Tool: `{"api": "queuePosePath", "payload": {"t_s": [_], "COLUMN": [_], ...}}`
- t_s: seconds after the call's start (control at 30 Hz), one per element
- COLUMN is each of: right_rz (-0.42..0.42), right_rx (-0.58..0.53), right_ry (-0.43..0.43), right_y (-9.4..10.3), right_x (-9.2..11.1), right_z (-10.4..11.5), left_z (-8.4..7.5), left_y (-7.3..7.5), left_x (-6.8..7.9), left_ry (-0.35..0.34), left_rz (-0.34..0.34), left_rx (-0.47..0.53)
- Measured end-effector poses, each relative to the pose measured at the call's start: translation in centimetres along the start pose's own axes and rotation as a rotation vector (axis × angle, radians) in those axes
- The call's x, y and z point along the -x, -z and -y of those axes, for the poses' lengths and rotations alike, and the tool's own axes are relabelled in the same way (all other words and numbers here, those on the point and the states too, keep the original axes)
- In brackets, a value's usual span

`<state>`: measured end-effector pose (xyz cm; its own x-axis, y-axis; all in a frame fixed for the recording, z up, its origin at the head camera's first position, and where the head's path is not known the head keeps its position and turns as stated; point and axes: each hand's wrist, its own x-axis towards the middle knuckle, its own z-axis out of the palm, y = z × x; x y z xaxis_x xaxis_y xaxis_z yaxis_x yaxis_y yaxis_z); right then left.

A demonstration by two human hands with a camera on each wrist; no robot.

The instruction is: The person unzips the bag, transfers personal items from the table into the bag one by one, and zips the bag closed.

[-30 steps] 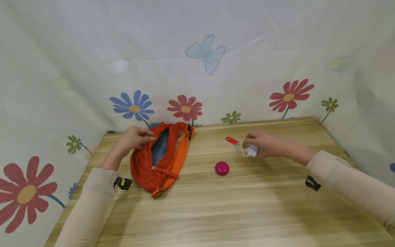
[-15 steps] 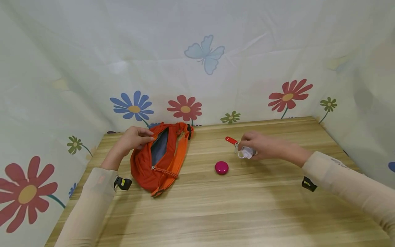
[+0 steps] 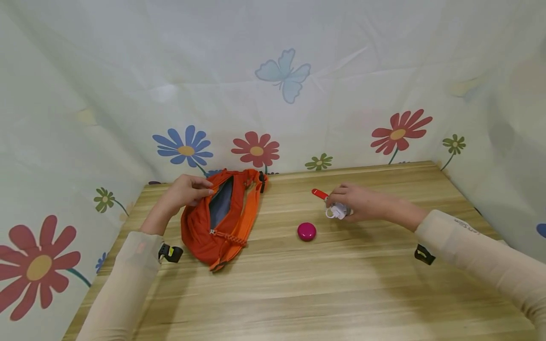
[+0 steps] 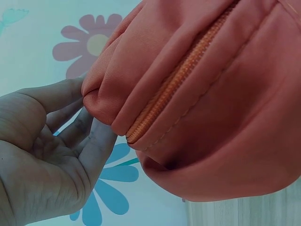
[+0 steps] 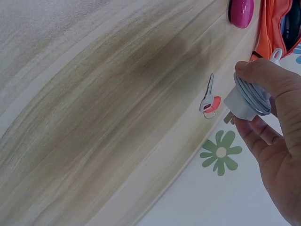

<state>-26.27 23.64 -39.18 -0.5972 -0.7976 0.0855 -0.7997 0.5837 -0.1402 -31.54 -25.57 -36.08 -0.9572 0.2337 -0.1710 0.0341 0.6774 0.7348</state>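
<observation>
At the left of the head view, an orange waist bag (image 3: 198,232) lies on the table with its zipped pocket gaping and grey lining (image 3: 221,203) showing. My left hand (image 3: 183,193) pinches the bag's edge beside that opening, thumb and fingertips on the fabric in the left wrist view. My right hand (image 3: 362,202) grips a white charger (image 5: 241,102), a plug block with its cable (image 5: 254,94) coiled round it. Metal prongs stick out below the block in the right wrist view. In the head view, the charger overlaps the key (image 5: 207,100) with its red tag (image 3: 320,193).
A shiny magenta round case (image 3: 306,231) sits on the wooden table (image 3: 298,293) between bag and charger. The bag's orange strap (image 3: 251,208) lies along its right side. A flower-printed white curtain (image 3: 341,113) stands behind the table and at both sides.
My right hand has moved slightly left with the charger, closer to the key and red tag. The left hand and the bag stay in place.
</observation>
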Motion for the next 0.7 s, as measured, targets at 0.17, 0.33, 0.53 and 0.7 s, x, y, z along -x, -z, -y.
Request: {"api": "queuePosePath", "payload": {"t_s": [0.17,0.33,0.53,0.7], "right_rz": [0.021,0.036,0.037,0.056], "right_rx": [-0.032,-0.048,-0.069,-0.079], "right_ry": [-0.034,-0.047,-0.036,-0.045], "right_y": [0.03,0.15,0.24,0.22], "right_x": [-0.03,-0.04,-0.42,-0.89], "right_z": [0.09,0.15,0.46,0.62], "left_z": [-0.02,-0.07,0.03,0.18], "left_y": [-0.04,-0.09,-0.13,-0.14], "left_x": [0.01,0.13,0.19,0.07], "left_ry": [0.002,0.012,0.009,0.007], "left_rz": [-0.002,-0.005,-0.008,-0.003], "left_rx": [0.003,-0.002,0.000,0.009]}}
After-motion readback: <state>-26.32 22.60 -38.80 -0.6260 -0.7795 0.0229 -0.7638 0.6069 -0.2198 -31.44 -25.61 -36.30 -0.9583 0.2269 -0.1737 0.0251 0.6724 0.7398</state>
